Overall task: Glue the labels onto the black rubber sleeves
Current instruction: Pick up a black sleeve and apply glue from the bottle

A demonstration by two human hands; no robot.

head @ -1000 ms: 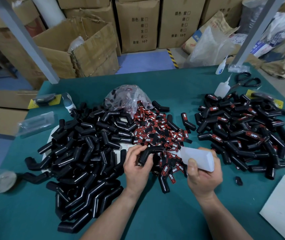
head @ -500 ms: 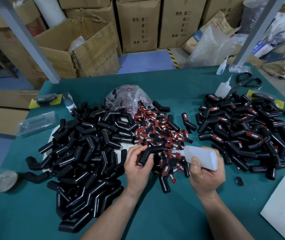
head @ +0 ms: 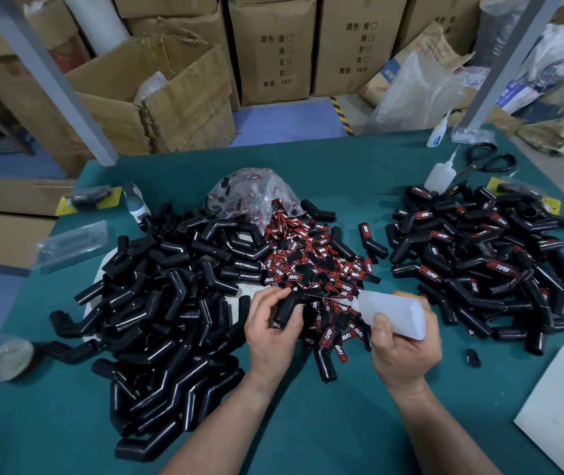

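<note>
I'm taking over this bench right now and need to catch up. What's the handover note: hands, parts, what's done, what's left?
Left hand holds a bare black sleeve over the label heap at table centre.
Right hand grips the glue bottle, nozzle aimed at that sleeve.
Unlabelled sleeves: left pile. Labelled sleeves: right pile.
Done: the right pile.
Left: glue and label the held sleeve, then work through the left pile.

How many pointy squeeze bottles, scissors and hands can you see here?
Squeeze bottles: 3
Scissors: 1
Hands: 2
Total: 6
</note>
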